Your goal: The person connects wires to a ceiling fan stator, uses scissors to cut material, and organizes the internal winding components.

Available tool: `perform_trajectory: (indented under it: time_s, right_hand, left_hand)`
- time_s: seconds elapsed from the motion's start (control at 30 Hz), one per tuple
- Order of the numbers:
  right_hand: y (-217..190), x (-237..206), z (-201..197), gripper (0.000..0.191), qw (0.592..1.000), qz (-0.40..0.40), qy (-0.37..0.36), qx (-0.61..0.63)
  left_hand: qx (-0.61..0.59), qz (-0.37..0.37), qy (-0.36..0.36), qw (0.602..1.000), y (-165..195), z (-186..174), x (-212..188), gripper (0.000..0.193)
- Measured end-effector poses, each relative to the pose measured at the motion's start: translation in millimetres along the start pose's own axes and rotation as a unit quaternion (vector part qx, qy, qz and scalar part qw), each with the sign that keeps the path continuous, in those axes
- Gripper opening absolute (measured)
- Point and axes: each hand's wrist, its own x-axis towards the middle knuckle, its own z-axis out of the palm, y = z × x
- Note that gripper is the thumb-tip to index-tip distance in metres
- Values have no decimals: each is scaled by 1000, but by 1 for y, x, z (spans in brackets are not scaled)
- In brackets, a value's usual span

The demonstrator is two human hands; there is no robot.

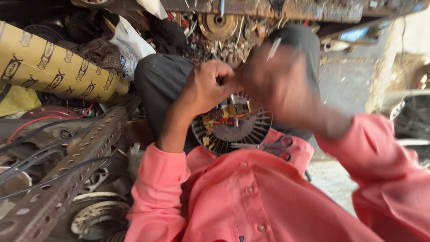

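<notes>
The left hand point(208, 85) is pinching closed on the far rim of the round, dark, slotted metal motor core with copper windings point(231, 125), which is resting in the person's lap. The blurred right hand point(273, 80) is hovering just right of it, seemingly gripping a thin pale strip point(273, 48); red-handled scissors point(277, 147) are lying near.

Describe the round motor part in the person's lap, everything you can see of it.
The motor part is a dark, round disc with thin slots radiating around its rim, and it looks like metal. A smooth brownish hub sits at its centre, with yellow and copper-coloured winding pieces along the top edge. It rests on the lap, tilted toward the camera. The left hand grips its upper edge; the blurred right hand is just above it, holding a thin pale tool. Scissors lie against its lower right rim.
</notes>
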Motion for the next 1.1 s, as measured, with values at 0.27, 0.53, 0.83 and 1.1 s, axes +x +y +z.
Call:
perform_trajectory:
  time_s: [0.27,0.53,0.83,1.1]
  right_hand:
    - [-12,-48,-28,12,998,45,-17,52]
    - [7,-1,8,8,964,164,16,210]
    - [-23,-62,1,9,952,138,-273,18]
    - [4,-10,11,3,957,212,65,188]
  left_hand:
    - [210,225,193,931,26,32,-62,14]
    - [-133,36,264,955,11,30,-26,7]
    - [28,199,234,951,25,29,-55,14]
    - [-72,89,245,963,26,36,-36,5]
